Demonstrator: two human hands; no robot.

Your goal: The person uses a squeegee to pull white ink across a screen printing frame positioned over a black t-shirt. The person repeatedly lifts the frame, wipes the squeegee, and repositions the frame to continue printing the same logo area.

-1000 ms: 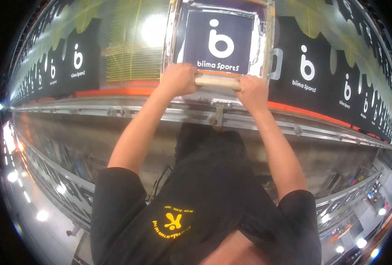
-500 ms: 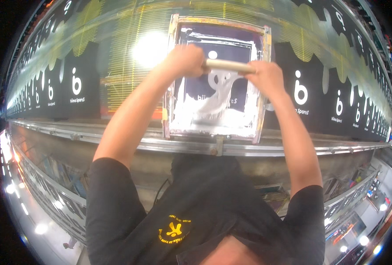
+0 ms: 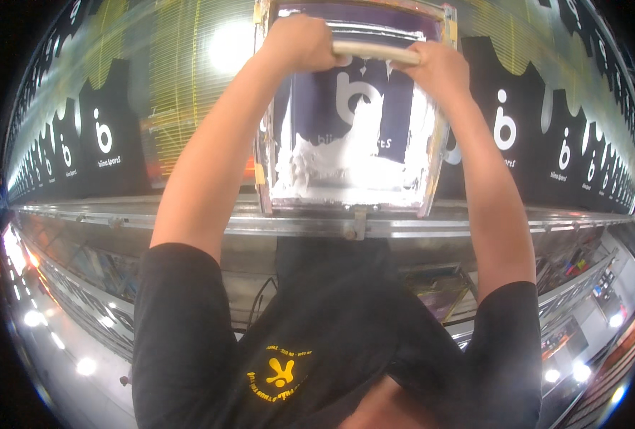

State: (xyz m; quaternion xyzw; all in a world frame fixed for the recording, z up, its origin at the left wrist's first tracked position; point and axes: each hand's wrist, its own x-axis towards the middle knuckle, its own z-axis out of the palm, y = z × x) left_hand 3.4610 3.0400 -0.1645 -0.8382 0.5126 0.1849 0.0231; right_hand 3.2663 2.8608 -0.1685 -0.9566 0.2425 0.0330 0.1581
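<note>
My left hand (image 3: 299, 44) and my right hand (image 3: 440, 69) are wrapped round the two ends of a pale squeegee (image 3: 376, 52). They hold it across the far part of a printing screen (image 3: 261, 154). Beneath, the mesh is dark purple, with a round white symbol and lettering showing through. Thick white ink (image 3: 353, 166) lies in smears and a bright pool over the near half, and more streaks line the sides. The squeegee's lower edge is hidden behind my fingers and its handle.
Black garment pieces (image 3: 107, 114) with white prints lie in a row to the left, and more black pieces (image 3: 509, 100) to the right. A metal rail (image 3: 303, 226) with a small bracket (image 3: 359, 224) runs along the table's near edge.
Both hands have pushed the squeegee away from me toward the screen's far end, baring more of the symbol. The whole view has shifted slightly, with the screen sitting higher in it.
</note>
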